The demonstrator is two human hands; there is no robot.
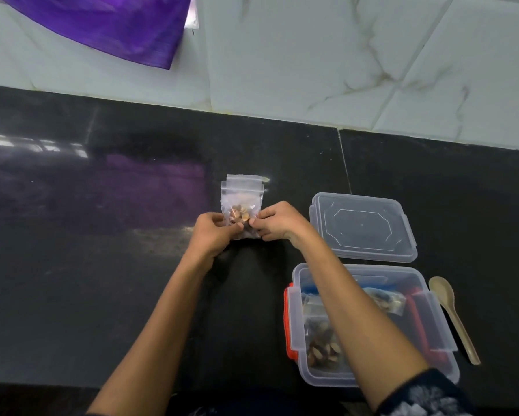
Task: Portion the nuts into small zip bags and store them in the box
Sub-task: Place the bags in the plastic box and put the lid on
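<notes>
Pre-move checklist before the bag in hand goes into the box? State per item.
1. Both hands on the zip bag: ok. Left hand and right hand pinch it on either side.
2. Bag holds nuts: ok, a small cluster shows through the plastic.
3. Zip strip fully sealed: cannot tell, the strip is too small to read.
4. Box open: ok. Its lid lies on the counter behind it.
5. Room in the box: ok, a few filled bags inside and free space showing, though the right forearm hides part of it.
6. Spoon out of the path: ok, it lies right of the box.
</notes>
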